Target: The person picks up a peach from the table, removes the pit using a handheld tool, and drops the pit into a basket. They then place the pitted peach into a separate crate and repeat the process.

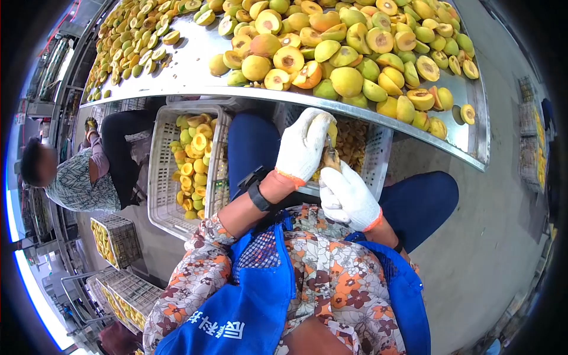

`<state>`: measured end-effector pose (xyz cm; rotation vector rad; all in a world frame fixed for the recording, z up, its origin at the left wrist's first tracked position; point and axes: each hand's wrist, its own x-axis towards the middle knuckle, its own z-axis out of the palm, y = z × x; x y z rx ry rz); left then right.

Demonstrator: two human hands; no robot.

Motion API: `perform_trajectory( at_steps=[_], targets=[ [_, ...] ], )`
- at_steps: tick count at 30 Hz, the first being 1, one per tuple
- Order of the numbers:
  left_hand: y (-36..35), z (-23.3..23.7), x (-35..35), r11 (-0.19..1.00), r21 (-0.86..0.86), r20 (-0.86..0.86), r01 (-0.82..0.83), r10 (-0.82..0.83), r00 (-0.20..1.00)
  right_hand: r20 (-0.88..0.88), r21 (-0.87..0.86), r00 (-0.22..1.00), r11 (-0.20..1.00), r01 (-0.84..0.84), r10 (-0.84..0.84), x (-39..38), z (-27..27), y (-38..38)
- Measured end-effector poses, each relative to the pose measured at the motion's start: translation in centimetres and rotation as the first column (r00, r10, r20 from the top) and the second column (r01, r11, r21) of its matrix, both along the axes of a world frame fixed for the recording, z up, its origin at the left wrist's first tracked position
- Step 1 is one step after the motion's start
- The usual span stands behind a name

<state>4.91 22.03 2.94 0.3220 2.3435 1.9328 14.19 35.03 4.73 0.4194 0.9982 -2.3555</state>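
Observation:
My left hand, in a white glove with an orange cuff, is closed round a yellow-green fruit half near the table's front edge. My right hand, gloved alike, grips the brownish handle of a small tool, whose metal end meets the fruit. Both hands are close together above a crate holding brown pits or pieces. Beyond them, many halved yellow and green fruits lie on the metal table; several show brown pits or hollows.
A white crate of pitted fruit halves stands beside my left leg. At the far left sits another person with gloved hands. More fruit crates stand on the floor at the lower left, and stacked crates at the right.

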Motion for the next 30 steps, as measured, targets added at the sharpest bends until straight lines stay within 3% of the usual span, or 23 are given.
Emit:
perform_trajectory(
  at_steps=[5, 7, 8, 10, 12, 15, 16, 19, 20, 21, 23, 25, 26, 27, 29, 30],
  targets=[
    [-0.3, -1.5, -0.9, 0.993, 0.042, 0.076, 0.112, -0.115, 0.99, 0.042, -0.045, 0.999, 0.999, 0.009, -0.007, -0.2, -0.8, 0.1],
    [0.3, -1.7, 0.0, 0.996, 0.07, 0.054, -0.059, 0.055, 0.997, 0.031, -0.052, 1.0, 0.999, -0.004, 0.005, -0.4, -1.1, -0.1],
    [0.2, -1.4, -0.1, 0.997, 0.018, -0.027, -0.072, 0.072, 0.997, 0.009, 0.027, 1.0, 1.0, -0.006, 0.006, -0.3, -1.2, -0.6],
    [-0.4, -1.7, -1.0, 0.999, 0.05, 0.032, -0.001, 0.0, 0.999, -0.02, 0.113, 1.0, 0.994, -0.001, 0.004, -0.8, -1.1, -0.6],
    [-1.0, -1.9, -1.0, 0.991, 0.113, 0.084, 0.069, -0.079, 0.993, 0.046, -0.044, 0.998, 0.999, -0.03, 0.032, -0.7, -0.8, -0.5],
    [-0.6, -1.4, -0.2, 0.987, 0.156, 0.005, -0.032, 0.032, 0.999, 0.026, -0.14, 0.996, 0.986, -0.087, 0.091, -0.8, -0.5, -0.8],
    [-0.7, -2.0, -0.5, 0.987, 0.156, 0.006, -0.028, 0.027, 1.0, 0.075, -0.083, 0.995, 0.995, -0.053, 0.059, -1.1, 0.0, -1.0],
    [-1.2, -3.1, -1.6, 0.958, 0.27, 0.033, 0.098, -0.111, 0.993, 0.069, -0.148, 0.995, 0.987, -0.064, 0.075, -1.3, -1.3, -0.9],
    [-1.4, -2.6, -1.7, 0.925, 0.344, 0.041, 0.162, -0.187, 0.981, 0.105, -0.286, 0.986, 0.954, -0.093, 0.127, -1.4, -1.5, -0.4],
    [-1.8, -2.3, -1.7, 0.883, 0.417, 0.05, 0.216, -0.259, 0.964, 0.106, -0.286, 0.986, 0.954, -0.092, 0.127, -1.4, -1.8, -0.2],
    [-2.4, -2.5, -2.2, 0.872, 0.4, 0.013, 0.282, -0.313, 0.95, 0.077, -0.5, 0.973, 0.853, -0.15, 0.217, -1.3, -2.2, -0.1],
    [-2.8, -1.4, -2.4, 0.77, 0.543, 0.035, 0.333, -0.417, 0.908, 0.019, -0.504, 0.966, 0.837, -0.212, 0.257, -1.5, -2.0, -0.1],
    [-3.2, -1.5, -2.4, 0.782, 0.574, 0.106, 0.245, -0.367, 0.924, -0.037, -0.504, 0.956, 0.821, -0.27, 0.291, -1.7, -1.5, -0.3],
    [-3.4, -1.3, -2.4, 0.715, 0.695, 0.243, 0.072, -0.327, 0.913, -0.048, -0.506, 0.953, 0.816, -0.281, 0.299, -1.8, -0.7, -0.6],
    [-6.3, -1.2, -3.5, 0.733, 0.642, 0.372, -0.223, -0.043, 0.927, 0.009, -0.186, 0.976, 0.96, -0.211, 0.216, -1.6, 1.1, -0.9],
    [-9.1, -1.5, -4.3, 0.862, 0.468, 0.201, -0.198, 0.114, 0.973, 0.018, -0.137, 0.986, 0.977, -0.164, 0.168, -1.5, 0.0, -0.4]
  ],
)
